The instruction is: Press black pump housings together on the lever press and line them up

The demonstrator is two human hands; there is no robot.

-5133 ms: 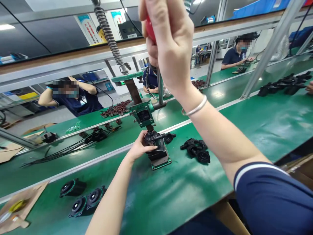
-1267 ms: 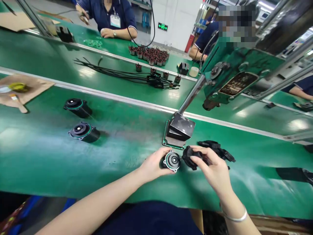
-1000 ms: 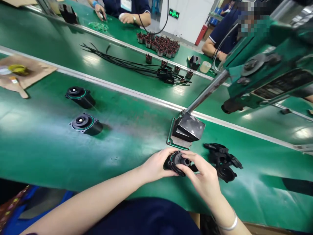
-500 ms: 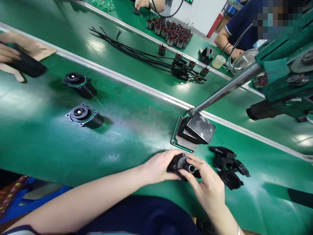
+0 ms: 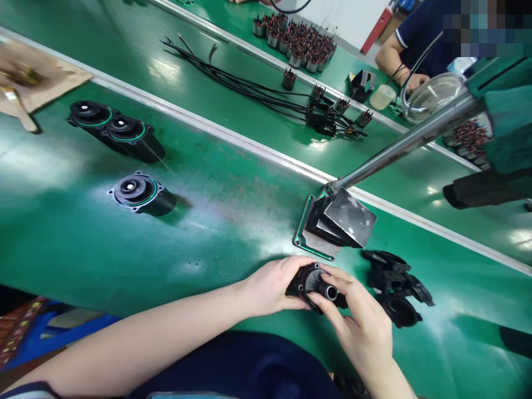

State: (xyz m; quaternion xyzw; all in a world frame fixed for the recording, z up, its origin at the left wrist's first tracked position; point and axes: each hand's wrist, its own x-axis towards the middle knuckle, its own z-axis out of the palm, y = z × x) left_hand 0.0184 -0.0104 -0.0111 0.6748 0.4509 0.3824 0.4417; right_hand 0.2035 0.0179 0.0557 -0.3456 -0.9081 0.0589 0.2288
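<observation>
While my left hand (image 5: 272, 285) clamps the black housing (image 5: 302, 281), my right hand (image 5: 361, 327) pinches the spouted cover (image 5: 329, 291) onto it; seating likely calls for square, even pressure.

One head-worn view, forward and down, close over the left hand (image 5: 270, 285) and right hand (image 5: 366, 332) at the green bench (image 5: 208, 233).

Green counter (image 5: 233, 221) | left: three black round housings (image 5: 139, 194), cardboard sheet (image 5: 50, 77) | middle: press base plate (image 5: 310, 246) | right: heaped black covers (image 5: 394, 288) | beyond metal rail (image 5: 249, 151): black cables (image 5: 249, 91), copper coils (image 5: 299, 41)
</observation>
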